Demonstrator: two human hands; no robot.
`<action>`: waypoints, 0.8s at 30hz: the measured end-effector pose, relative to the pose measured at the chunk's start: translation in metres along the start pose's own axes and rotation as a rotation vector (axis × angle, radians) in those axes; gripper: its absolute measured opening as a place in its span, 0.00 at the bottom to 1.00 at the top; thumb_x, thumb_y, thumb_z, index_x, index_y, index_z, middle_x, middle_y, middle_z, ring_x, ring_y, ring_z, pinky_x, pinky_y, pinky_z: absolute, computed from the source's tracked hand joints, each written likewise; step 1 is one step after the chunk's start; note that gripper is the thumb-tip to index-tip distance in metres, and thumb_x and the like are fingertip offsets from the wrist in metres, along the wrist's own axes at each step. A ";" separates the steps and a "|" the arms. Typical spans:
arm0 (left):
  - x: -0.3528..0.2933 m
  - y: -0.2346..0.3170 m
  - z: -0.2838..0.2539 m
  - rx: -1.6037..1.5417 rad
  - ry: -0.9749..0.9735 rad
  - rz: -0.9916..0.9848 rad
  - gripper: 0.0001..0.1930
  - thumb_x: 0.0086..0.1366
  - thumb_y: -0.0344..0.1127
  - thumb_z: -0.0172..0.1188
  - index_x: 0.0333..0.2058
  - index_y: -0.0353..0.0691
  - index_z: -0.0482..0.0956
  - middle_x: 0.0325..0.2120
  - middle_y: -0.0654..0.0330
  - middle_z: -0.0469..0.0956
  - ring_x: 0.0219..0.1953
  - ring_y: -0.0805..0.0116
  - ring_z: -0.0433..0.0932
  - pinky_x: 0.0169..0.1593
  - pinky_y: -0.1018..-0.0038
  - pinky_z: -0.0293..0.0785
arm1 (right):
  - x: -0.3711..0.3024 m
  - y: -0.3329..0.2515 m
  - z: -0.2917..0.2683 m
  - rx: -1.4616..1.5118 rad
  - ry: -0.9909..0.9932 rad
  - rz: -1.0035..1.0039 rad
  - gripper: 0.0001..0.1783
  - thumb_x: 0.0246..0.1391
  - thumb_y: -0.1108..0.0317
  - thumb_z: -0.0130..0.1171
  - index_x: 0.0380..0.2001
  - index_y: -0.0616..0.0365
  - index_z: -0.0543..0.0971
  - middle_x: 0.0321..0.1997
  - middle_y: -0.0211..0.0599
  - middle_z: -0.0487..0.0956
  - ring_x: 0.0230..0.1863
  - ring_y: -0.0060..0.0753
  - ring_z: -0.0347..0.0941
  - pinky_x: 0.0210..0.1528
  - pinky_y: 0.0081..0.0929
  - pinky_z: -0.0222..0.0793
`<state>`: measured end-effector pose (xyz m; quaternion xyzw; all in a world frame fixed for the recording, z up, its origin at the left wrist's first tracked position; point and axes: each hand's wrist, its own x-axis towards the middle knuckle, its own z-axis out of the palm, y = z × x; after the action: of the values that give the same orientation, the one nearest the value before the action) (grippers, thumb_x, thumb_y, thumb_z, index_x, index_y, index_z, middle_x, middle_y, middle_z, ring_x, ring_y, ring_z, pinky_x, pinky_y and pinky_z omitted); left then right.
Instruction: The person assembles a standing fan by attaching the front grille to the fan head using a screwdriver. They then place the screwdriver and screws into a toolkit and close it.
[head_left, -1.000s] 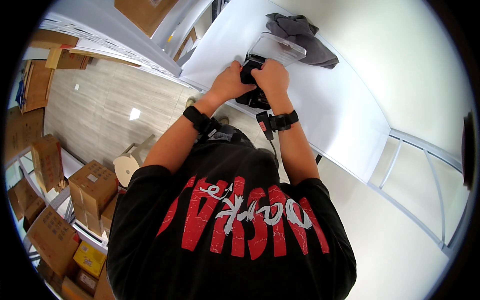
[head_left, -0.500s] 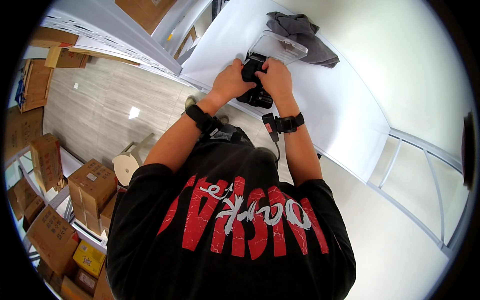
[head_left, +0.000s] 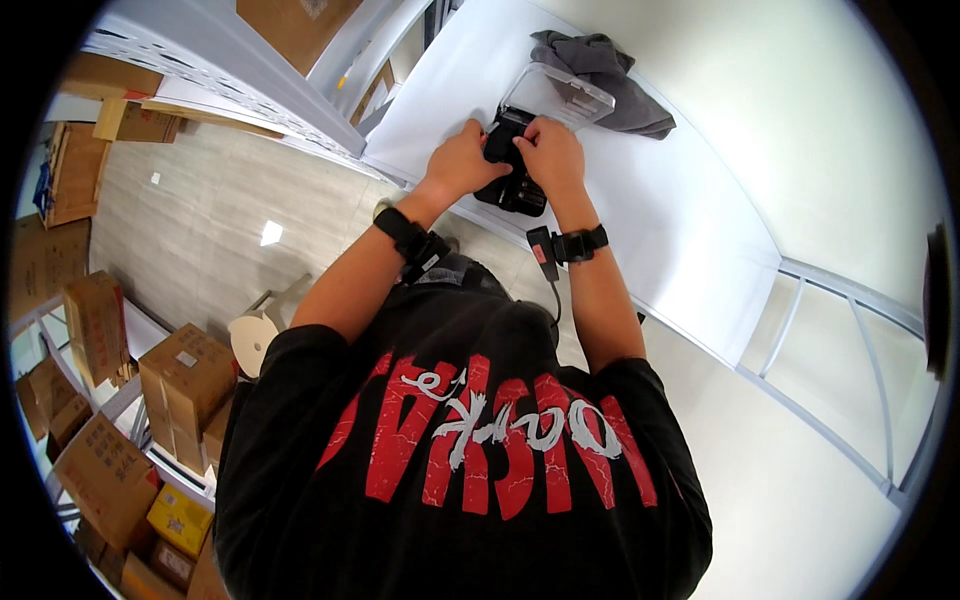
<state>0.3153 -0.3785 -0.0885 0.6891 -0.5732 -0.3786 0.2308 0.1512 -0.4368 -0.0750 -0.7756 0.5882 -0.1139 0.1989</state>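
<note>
On the white table, close to its near edge, stands a black case (head_left: 520, 192) with black items inside that are too dark to tell apart. Its clear plastic lid (head_left: 560, 92) is folded back on the far side. My left hand (head_left: 466, 162) grips the case's left side, with thumb bent over toward the middle. From the right, my right hand (head_left: 553, 157) reaches in with its fingers drawn together over the upper part; what they pinch, if anything, is hidden. A crumpled dark grey cloth (head_left: 600, 65) lies behind the lid.
A grey metal shelf (head_left: 250, 90) with cardboard boxes rises beside the table's left end. More cartons (head_left: 188, 378) are stacked on racks at lower left, near a beige stool (head_left: 257, 338). Black straps with small devices (head_left: 575, 246) sit on both wrists, one with a cable.
My right fingers have shifted slightly over the case's upper part. My left hand stays at the case's side. The whole view has moved a little.
</note>
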 end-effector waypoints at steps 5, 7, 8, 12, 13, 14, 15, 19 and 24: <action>0.012 -0.033 0.014 -0.253 0.185 0.096 0.20 0.60 0.39 0.68 0.46 0.32 0.78 0.34 0.49 0.80 0.34 0.55 0.82 0.40 0.65 0.77 | -0.016 0.001 -0.018 0.223 0.063 -0.021 0.10 0.54 0.63 0.67 0.32 0.57 0.80 0.33 0.41 0.81 0.37 0.48 0.79 0.38 0.42 0.74; 0.017 -0.038 0.018 -0.339 0.207 0.129 0.17 0.61 0.35 0.66 0.46 0.31 0.79 0.32 0.50 0.80 0.32 0.57 0.82 0.39 0.66 0.78 | -0.022 0.001 -0.022 0.254 0.072 -0.029 0.10 0.54 0.63 0.67 0.32 0.57 0.81 0.33 0.41 0.80 0.35 0.48 0.79 0.37 0.41 0.74; 0.017 -0.034 0.017 -0.388 0.173 0.103 0.16 0.60 0.33 0.66 0.46 0.32 0.80 0.32 0.48 0.82 0.33 0.52 0.82 0.40 0.64 0.78 | -0.025 0.002 -0.020 0.246 0.079 -0.042 0.09 0.54 0.63 0.67 0.32 0.57 0.81 0.32 0.41 0.80 0.35 0.47 0.79 0.37 0.41 0.73; 0.002 0.000 0.003 -0.288 0.124 -0.004 0.13 0.58 0.32 0.66 0.41 0.35 0.82 0.30 0.50 0.84 0.32 0.51 0.83 0.40 0.63 0.79 | -0.036 0.001 -0.022 0.308 0.072 -0.010 0.09 0.54 0.63 0.67 0.32 0.58 0.81 0.33 0.40 0.81 0.34 0.46 0.79 0.37 0.39 0.73; 0.002 0.001 0.004 -0.240 0.143 0.000 0.13 0.57 0.33 0.68 0.41 0.35 0.81 0.29 0.51 0.84 0.31 0.54 0.83 0.39 0.64 0.79 | -0.038 0.001 -0.023 0.305 0.077 -0.016 0.10 0.54 0.63 0.67 0.32 0.58 0.82 0.32 0.40 0.81 0.33 0.44 0.79 0.36 0.37 0.73; 0.002 0.002 0.004 -0.193 0.161 0.005 0.14 0.57 0.34 0.69 0.40 0.35 0.81 0.28 0.53 0.84 0.30 0.57 0.83 0.37 0.65 0.79 | -0.040 0.002 -0.024 0.302 0.082 -0.021 0.10 0.54 0.63 0.68 0.33 0.59 0.82 0.32 0.41 0.81 0.32 0.41 0.79 0.36 0.35 0.74; 0.003 0.002 0.005 -0.145 0.180 0.009 0.15 0.56 0.35 0.71 0.40 0.35 0.81 0.27 0.54 0.84 0.29 0.59 0.83 0.36 0.67 0.79 | -0.042 0.002 -0.026 0.299 0.086 -0.027 0.11 0.54 0.63 0.68 0.34 0.60 0.82 0.32 0.41 0.82 0.32 0.39 0.79 0.36 0.33 0.74; 0.006 0.005 0.007 -0.083 0.180 0.067 0.14 0.54 0.37 0.73 0.34 0.35 0.81 0.26 0.54 0.83 0.29 0.57 0.83 0.36 0.66 0.78 | -0.048 0.001 -0.036 0.340 0.076 0.006 0.10 0.53 0.63 0.67 0.32 0.58 0.82 0.33 0.41 0.82 0.34 0.45 0.79 0.37 0.38 0.74; 0.013 -0.004 0.015 -0.047 0.239 0.270 0.13 0.53 0.34 0.74 0.32 0.35 0.80 0.26 0.54 0.82 0.29 0.59 0.82 0.36 0.67 0.78 | -0.056 0.006 -0.045 0.342 0.086 0.006 0.11 0.54 0.63 0.67 0.32 0.59 0.82 0.33 0.41 0.81 0.34 0.44 0.79 0.37 0.38 0.74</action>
<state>0.3067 -0.3880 -0.1041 0.6404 -0.6200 -0.2728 0.3620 0.1116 -0.3922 -0.0345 -0.7231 0.5705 -0.2446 0.3030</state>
